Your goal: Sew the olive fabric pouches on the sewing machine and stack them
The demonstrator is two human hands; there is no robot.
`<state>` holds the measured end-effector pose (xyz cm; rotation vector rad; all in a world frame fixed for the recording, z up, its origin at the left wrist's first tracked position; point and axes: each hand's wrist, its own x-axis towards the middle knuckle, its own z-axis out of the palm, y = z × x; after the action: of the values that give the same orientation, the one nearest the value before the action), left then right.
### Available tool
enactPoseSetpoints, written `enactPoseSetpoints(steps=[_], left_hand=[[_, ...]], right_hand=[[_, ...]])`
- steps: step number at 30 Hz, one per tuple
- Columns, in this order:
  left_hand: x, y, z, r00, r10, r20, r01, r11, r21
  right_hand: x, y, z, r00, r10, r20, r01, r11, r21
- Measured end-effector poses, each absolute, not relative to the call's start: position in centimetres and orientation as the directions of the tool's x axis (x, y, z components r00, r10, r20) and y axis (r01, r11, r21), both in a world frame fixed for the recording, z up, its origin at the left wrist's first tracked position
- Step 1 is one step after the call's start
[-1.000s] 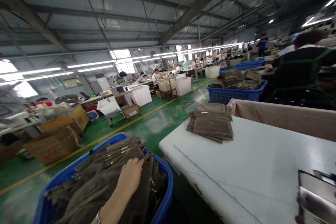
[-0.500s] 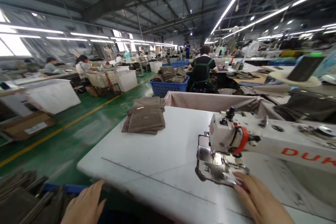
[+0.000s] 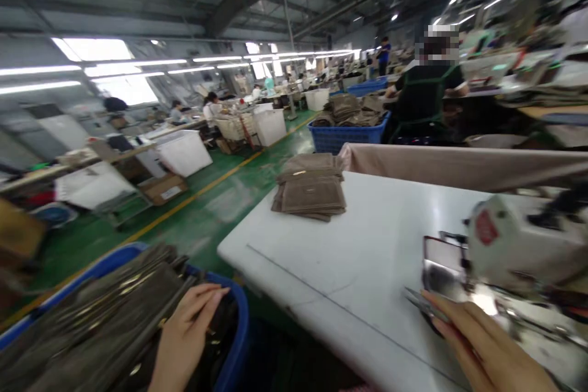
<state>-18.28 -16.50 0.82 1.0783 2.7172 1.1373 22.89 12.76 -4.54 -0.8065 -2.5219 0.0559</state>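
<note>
My right hand (image 3: 482, 337) is closed round metal thread snips (image 3: 420, 303), whose blades point left over the white table, just left of the sewing machine's (image 3: 514, 239) lit needle area. My left hand (image 3: 186, 331) reaches over the near rim of a blue basket (image 3: 242, 312). Its fingers are stretched out and I see nothing in them. Under and beside that hand lie dark brown fabric pieces (image 3: 105, 312) with brass-coloured zips or trims. On the table's far left corner sits a stack of brown fabric pieces (image 3: 312, 193).
The white sewing table (image 3: 367, 245) has a ruled line along its front edge. Behind it hangs a pinkish cloth-lined bin (image 3: 459, 165). A blue basket of brown pieces (image 3: 349, 135) stands beyond, near a seated co-worker (image 3: 427, 92). Green floor (image 3: 215, 208) runs along the left.
The view has swung left and down, bringing more of the near basket into sight. My left hand has moved over the basket's fabric. My right hand with the snips has moved left of the needle area.
</note>
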Motion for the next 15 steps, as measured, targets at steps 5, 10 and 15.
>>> enactPoseSetpoints(steps=[5, 10, 15], left_hand=[[-19.1, -16.4, 7.1, -0.766, 0.56, 0.316, 0.609, 0.477, 0.633], [-20.0, -17.5, 10.2, -0.743, 0.601, 0.294, 0.607, 0.421, 0.674], [-20.1, -17.6, 10.8, -0.728, 0.635, 0.258, 0.585, 0.38, 0.716]], right_hand=[[11.7, 7.8, -2.8, -0.845, 0.46, 0.273, 0.205, 0.749, -0.63], [0.2, 2.6, 1.1, -0.94, 0.332, 0.083, 0.111, 0.524, -0.845], [-7.2, 0.2, 1.9, -0.96, 0.262, 0.102, 0.056, 0.536, -0.843]])
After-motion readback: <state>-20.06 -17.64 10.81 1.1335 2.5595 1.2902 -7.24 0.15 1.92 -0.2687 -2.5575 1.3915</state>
